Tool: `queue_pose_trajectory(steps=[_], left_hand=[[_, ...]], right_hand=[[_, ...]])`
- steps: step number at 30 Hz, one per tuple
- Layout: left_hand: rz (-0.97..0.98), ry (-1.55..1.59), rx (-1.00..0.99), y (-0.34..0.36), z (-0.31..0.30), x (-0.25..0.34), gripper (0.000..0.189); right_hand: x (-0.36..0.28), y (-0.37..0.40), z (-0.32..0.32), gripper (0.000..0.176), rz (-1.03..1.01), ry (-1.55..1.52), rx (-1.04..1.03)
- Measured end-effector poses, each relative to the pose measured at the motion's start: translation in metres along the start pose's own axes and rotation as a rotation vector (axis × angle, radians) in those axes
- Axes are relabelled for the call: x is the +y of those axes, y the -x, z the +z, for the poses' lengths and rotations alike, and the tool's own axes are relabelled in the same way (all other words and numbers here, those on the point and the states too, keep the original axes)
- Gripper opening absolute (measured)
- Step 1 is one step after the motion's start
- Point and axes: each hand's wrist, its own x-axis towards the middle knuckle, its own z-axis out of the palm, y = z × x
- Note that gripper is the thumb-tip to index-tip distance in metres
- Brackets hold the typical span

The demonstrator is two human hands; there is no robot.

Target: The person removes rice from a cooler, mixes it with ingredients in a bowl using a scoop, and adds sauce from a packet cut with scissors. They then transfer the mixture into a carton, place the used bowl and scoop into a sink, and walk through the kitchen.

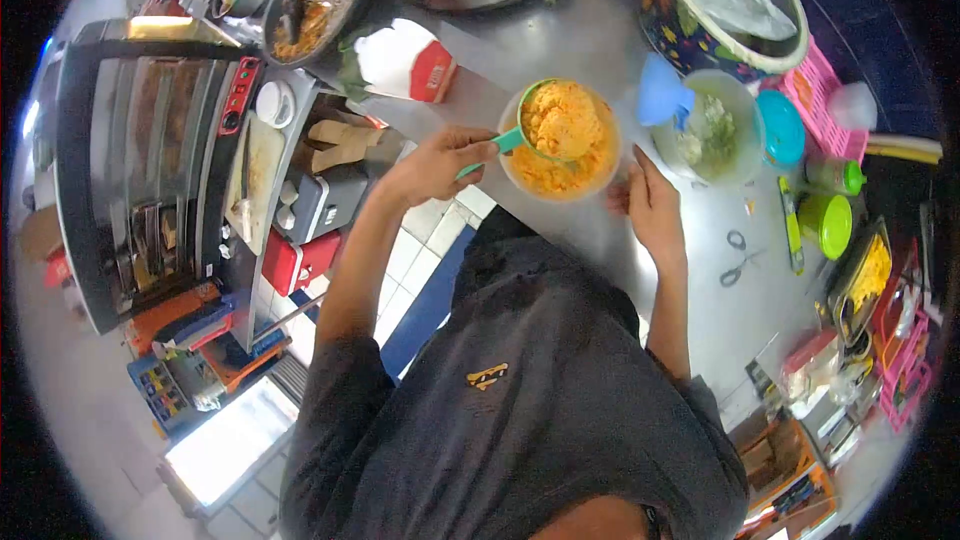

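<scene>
My left hand (446,164) is closed around the handle of a green scoop (508,140). The scoop is heaped with an orange, crumbly food (562,120) that looks like seasoned rice. It overlaps a pale round bowl (598,192) holding more of the same orange food. To the right of that bowl is my right hand (652,202), its fingers apart and holding nothing, with fingertips close to the rim. All of this is over a metal worktop (690,290).
A red-and-white carton (410,62) stands behind my left hand; a pan of food (308,25) lies farther left. Right of the bowl are a tub with green contents (715,135), a blue cup (662,90), scissors (735,258) and a patterned bucket (685,35).
</scene>
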Motion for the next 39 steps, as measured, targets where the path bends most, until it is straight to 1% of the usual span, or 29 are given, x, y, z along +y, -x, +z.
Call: queue_pose_trajectory(steps=[1, 2, 3, 4, 6, 7, 8, 10, 11, 13, 14, 16, 17, 18, 19, 20, 21, 22, 26, 28, 29, 30, 32, 33, 35, 36, 37, 38, 39], left_hand=[[0.117, -0.037, 0.04, 0.009, -0.005, -0.005, 0.035], [0.233, -0.076, 0.079, 0.018, -0.01, -0.007, 0.036], [0.006, 0.031, 0.157, 0.032, -0.013, 0.004, 0.036], [0.016, 0.036, 0.174, 0.043, -0.019, 0.011, 0.036], [-0.103, 0.433, 0.334, 0.065, -0.033, 0.019, 0.035], [-0.059, 0.473, 0.311, 0.077, -0.044, 0.021, 0.032], [-0.048, 0.483, 0.319, 0.084, -0.053, 0.022, 0.032], [-0.016, 0.445, 0.495, 0.092, -0.071, 0.021, 0.03], [-0.007, 0.455, 0.508, 0.094, -0.082, 0.016, 0.03], [0.054, 0.292, 0.611, 0.089, -0.102, -0.002, 0.024], [0.059, 0.302, 0.624, 0.081, -0.11, -0.014, 0.024], [0.315, -0.132, 0.864, 0.062, -0.117, -0.038, 0.026], [0.176, -0.457, 1.057, 0.059, -0.113, -0.036, 0.021], [0.175, -0.444, 1.064, 0.053, -0.107, -0.033, 0.021], [0.211, -0.6, 1.123, 0.045, -0.101, -0.031, 0.023], [0.244, -0.758, 1.177, 0.039, -0.097, -0.031, 0.027], [0.232, -0.868, 1.201, 0.026, -0.099, -0.049, 0.039], [0.219, -0.854, 1.207, 0.023, -0.098, -0.05, 0.039], [0.108, -0.883, 1.149, 0.031, -0.096, -0.037, 0.041], [0.188, -0.862, 1.107, 0.039, -0.103, -0.027, 0.039], [0.214, -0.852, 1.094, 0.044, -0.107, -0.02, 0.033], [0.216, -0.851, 1.096, 0.046, -0.112, -0.012, 0.033], [0.306, -0.916, 0.974, 0.048, -0.121, -0.001, 0.025], [0.306, -0.913, 0.976, 0.044, -0.124, 0.004, 0.025], [0.094, -0.992, 0.758, 0.023, -0.125, 0.016, 0.018], [0.092, -0.99, 0.758, 0.009, -0.126, 0.019, 0.018], [0.047, -1.051, 0.69, -0.008, -0.126, 0.022, 0.016], [0.002, -1.109, 0.617, -0.018, -0.127, 0.022, 0.013], [0.004, -1.105, 0.611, -0.024, -0.129, 0.022, 0.013]], right_hand=[[-0.004, 0.003, -0.001, 0.041, -0.019, 0.0, -0.017], [-0.011, 0.007, -0.003, 0.039, -0.076, 0.234, 0.039], [-0.021, 0.006, -0.003, 0.038, -0.133, 0.467, 0.102], [-0.036, 0.0, 0.002, 0.038, -0.151, 0.471, 0.095], [-0.068, -0.006, 0.02, 0.035, -0.369, 0.527, 0.127], [-0.08, -0.016, 0.033, 0.03, -0.4, 0.51, 0.094], [-0.088, -0.031, 0.047, 0.03, -0.5, 0.488, 0.058], [-0.103, -0.065, 0.08, 0.03, -0.686, 0.51, -0.059], [-0.112, -0.083, 0.098, 0.029, -0.772, 0.554, -0.137], [-0.124, -0.112, 0.139, 0.03, -0.766, 0.578, -0.276], [-0.123, -0.128, 0.158, 0.03, -0.778, 0.583, -0.287], [-0.111, -0.159, 0.192, 0.028, -0.947, 0.708, -0.296], [-0.103, -0.174, 0.202, 0.028, -0.954, 0.717, -0.305], [-0.094, -0.189, 0.208, 0.025, -0.944, 0.779, -0.378], [-0.095, -0.194, 0.212, 0.022, -0.931, 0.843, -0.454], [-0.093, -0.196, 0.213, 0.022, -0.933, 0.852, -0.467], [-0.099, -0.188, 0.211, 0.019, -0.89, 0.839, -0.446], [-0.103, -0.181, 0.21, 0.016, -0.845, 0.824, -0.428], [-0.098, -0.174, 0.198, 0.013, -0.819, 0.893, -0.412], [-0.101, -0.17, 0.194, 0.012, -0.883, 0.8, -0.385], [-0.103, -0.166, 0.192, 0.012, -0.884, 0.802, -0.384], [-0.106, -0.162, 0.191, 0.012, -0.846, 0.775, -0.383], [-0.106, -0.158, 0.19, 0.011, -0.809, 0.75, -0.382], [-0.104, -0.158, 0.189, 0.011, -0.79, 0.745, -0.379], [-0.102, -0.157, 0.187, 0.011, -0.77, 0.741, -0.38], [-0.102, -0.156, 0.186, 0.011, -0.732, 0.753, -0.388], [-0.103, -0.156, 0.186, 0.012, -0.693, 0.765, -0.394], [-0.103, -0.155, 0.187, 0.012, -0.688, 0.767, -0.395], [-0.104, -0.155, 0.187, 0.013, -0.692, 0.767, -0.396]])
